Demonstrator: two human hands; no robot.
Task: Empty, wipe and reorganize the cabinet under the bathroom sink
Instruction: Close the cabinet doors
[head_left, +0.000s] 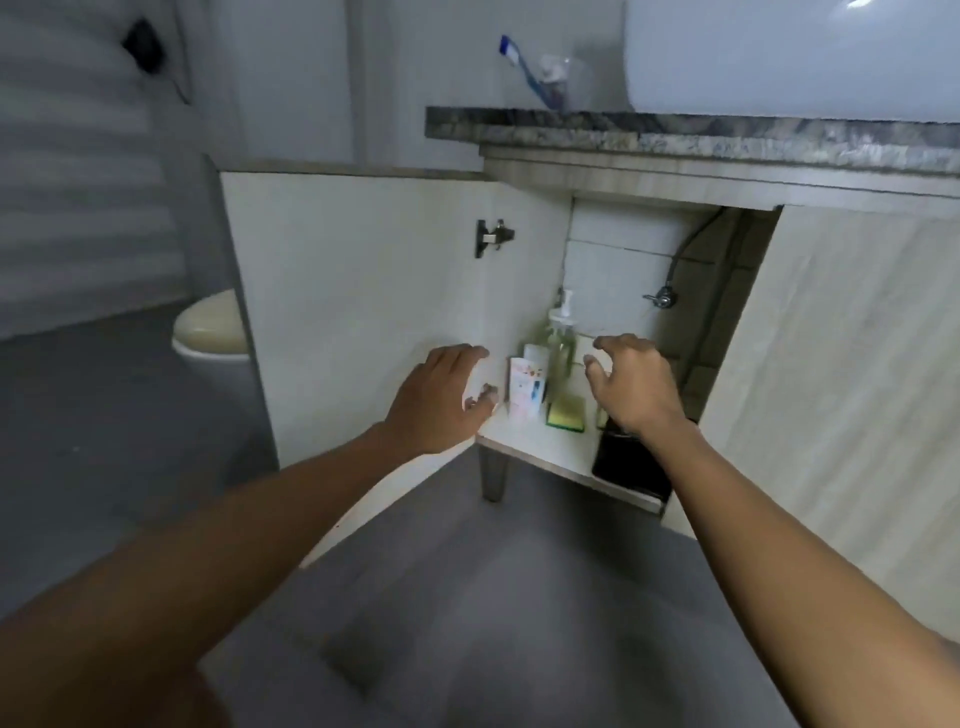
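Scene: While the cabinet (545, 441) under the sink (789, 57) stands with its left door (363, 291) swung wide, both bare hands reach toward the opening from six o'clock.
Left hand: the left hand (441, 397) sits at nine o'clock of the stored items, fingers loosely curled, gripping nothing; whether it touches the door's inner face cannot be told.
Right hand: the right hand (631, 382) hovers at three o'clock of the bottles, fingers spread and bent, holding nothing.
Contents: a pump bottle (561, 343) of greenish liquid stands at the back; a white tube (525, 387) stands upright just in front at its eight o'clock; a yellow sponge (566, 413) lies at its six o'clock; a dark object (631, 470) sits at the shelf's front edge, partly under the right wrist.
Plumbing: a valve (662, 299) with its hose is at one o'clock of the bottles.
Above: a toothbrush (527, 70) in a clear cup rests on the stone counter (675, 132).
Progress: emptying seems barely begun; everything looks still inside.
Risk: the items are packed close, so taking the rear bottle first could topple the tube or press the pump and spill. A hand going deep might knock the valve.
Caution: the picture is blurred; labels are unreadable.
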